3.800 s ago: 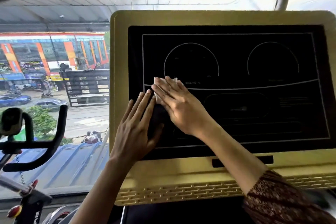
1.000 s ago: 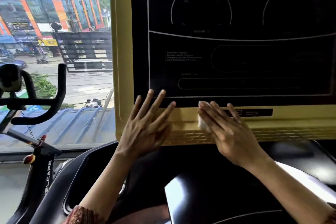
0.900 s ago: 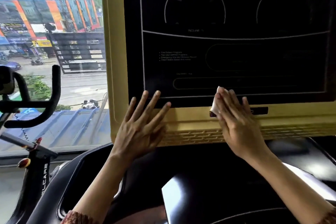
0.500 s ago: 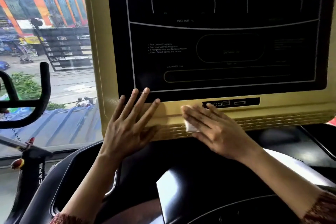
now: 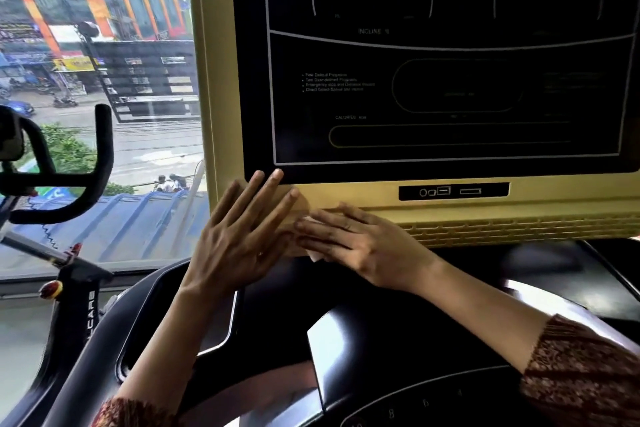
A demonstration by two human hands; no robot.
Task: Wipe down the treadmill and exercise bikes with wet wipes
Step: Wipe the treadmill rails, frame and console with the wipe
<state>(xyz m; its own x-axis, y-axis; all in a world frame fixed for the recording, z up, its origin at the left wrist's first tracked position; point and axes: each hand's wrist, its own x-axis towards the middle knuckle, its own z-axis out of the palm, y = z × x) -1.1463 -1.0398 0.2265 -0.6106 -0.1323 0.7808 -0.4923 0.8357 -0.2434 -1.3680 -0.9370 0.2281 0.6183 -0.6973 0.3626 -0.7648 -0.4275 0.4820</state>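
White wipe [image 5: 313, 256] pinned flat under right hand [image 5: 360, 246], against lower-left corner of gold treadmill console frame [image 5: 207, 80]; only small bits of wipe showing at fingertips and below palm. Right fingers straight, together, pressing, not curled. Left hand [image 5: 242, 239] just beside, fingers straight and spread, flat on same corner, fingertips reaching edge of screen [image 5: 450, 87], holding nothing. Dark screen with white dial outlines, "INCLINE" and "CALORIES" labels. Black port strip [image 5: 453, 191] right of hands, slotted grille [image 5: 519, 229] beneath it. Glossy black dash [image 5: 381, 340] below. Patterned brown sleeve [image 5: 581, 378] on right arm. Bike handlebar [image 5: 100, 156] at left, before window [image 5: 104, 45] with street view.
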